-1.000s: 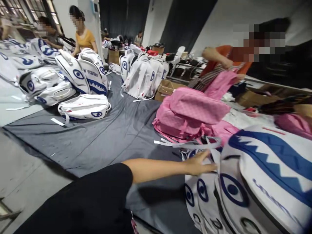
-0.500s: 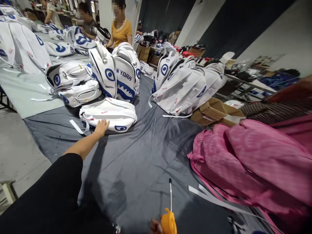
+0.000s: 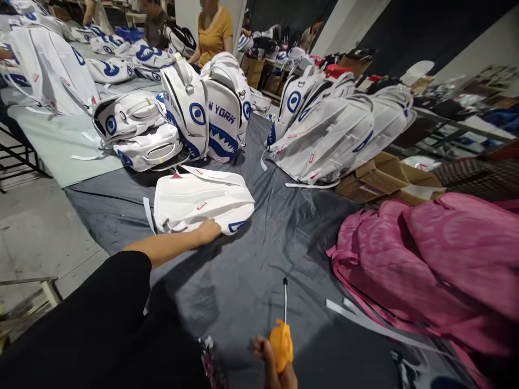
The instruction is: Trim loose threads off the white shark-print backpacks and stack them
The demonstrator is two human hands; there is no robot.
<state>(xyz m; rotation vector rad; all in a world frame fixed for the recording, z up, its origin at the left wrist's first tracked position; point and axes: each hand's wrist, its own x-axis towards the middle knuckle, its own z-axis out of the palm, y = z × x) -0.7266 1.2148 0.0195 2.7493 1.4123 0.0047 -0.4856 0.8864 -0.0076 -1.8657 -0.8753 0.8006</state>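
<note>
Grey cloth covers the desk (image 3: 243,281) that I look down on through the head camera. Nearest me, at the bottom edge, my right hand (image 3: 279,374) grips an orange tool (image 3: 281,343); its fingers are closed around the handle, though blur hides their exact set, and a thin metal rod with a black tip points away from me. To the left, my black sleeve (image 3: 117,292) leads to my left hand (image 3: 208,231), which has its fingers bent against the near edge of a white bag (image 3: 203,197), pinching it; I cannot see the fingertips. That bag lies on its side on the cloth, left of centre, a blue eye at its right end. Well apart on the right sit pink bags (image 3: 425,259), with white straps (image 3: 373,324) trailing below them. Just past my bag are two stacked bags (image 3: 140,129) and upright bags (image 3: 223,116) lettered in blue. Farther right, pale bags (image 3: 324,135) lean beside an open carton (image 3: 377,175). Beyond, a person in an orange top (image 3: 219,32) stands behind the upright bags.
</note>
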